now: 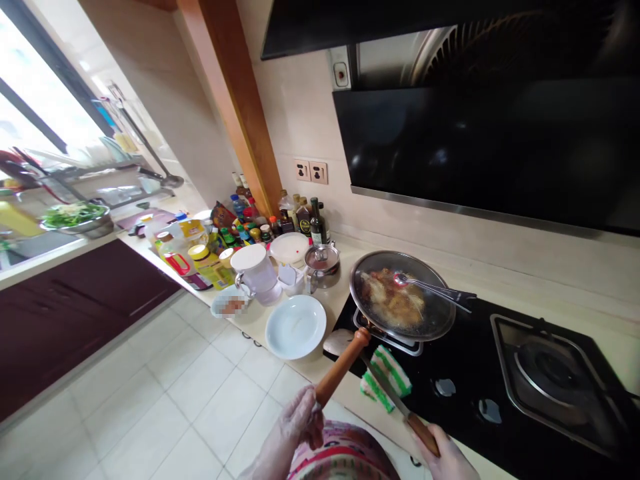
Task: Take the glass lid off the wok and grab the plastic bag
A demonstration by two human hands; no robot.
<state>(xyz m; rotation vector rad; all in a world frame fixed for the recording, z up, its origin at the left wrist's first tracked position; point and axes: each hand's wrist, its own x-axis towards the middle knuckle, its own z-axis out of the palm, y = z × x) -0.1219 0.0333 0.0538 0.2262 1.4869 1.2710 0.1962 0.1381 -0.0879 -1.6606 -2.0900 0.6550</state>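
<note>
In the head view, a pale surface (345, 287) runs along a tiled wall (290, 120), with a black stovetop (425, 373) at its right. On the stove's left burner sits a covered pan (387, 307), food showing through the glass. The left hand (303, 417) has its fingers closed around the pan's wooden handle (340, 370); the right hand (445, 457) has its fingers wrapped around the grip of a spatula (387, 383), whose blade lies near a white plate (296, 327). A green-and-white cloth (393, 370) rests on the stove's front edge. Bottles (316, 223) and a clear pitcher (263, 277) crowd the surface farther left. A dark range hood (480, 153) hangs above; pale tiles cover the floor (165, 373), and a bright window (40, 60) stands at far left, near a bowl of greens (77, 217).
</note>
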